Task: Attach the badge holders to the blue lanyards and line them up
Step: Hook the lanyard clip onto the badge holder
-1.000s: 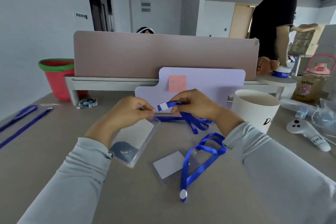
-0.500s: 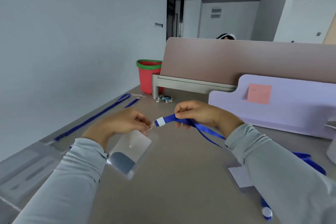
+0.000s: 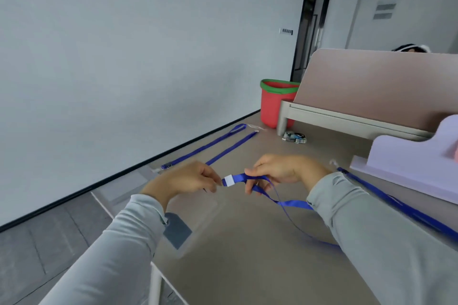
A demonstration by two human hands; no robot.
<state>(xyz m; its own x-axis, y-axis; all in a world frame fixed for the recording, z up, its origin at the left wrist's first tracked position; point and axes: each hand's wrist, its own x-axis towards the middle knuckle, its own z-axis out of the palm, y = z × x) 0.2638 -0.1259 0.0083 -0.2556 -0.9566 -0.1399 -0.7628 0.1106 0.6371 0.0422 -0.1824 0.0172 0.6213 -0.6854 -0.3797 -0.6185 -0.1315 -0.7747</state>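
Right hand [image 3: 280, 171] pinches blue lanyard [image 3: 250, 178] near its white end; left hand [image 3: 190, 178] pinches clear badge holder [image 3: 195, 215] top, both above table [image 3: 247, 267]. 2 lanyards [image 3: 218, 146] lie far left.

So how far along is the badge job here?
Done: two laid-out lanyards lie straight near the wall. In hand: left hand holds a clear badge holder, right hand pinches the held lanyard by its white end. Left: clipping them, plus a loose lanyard at right.
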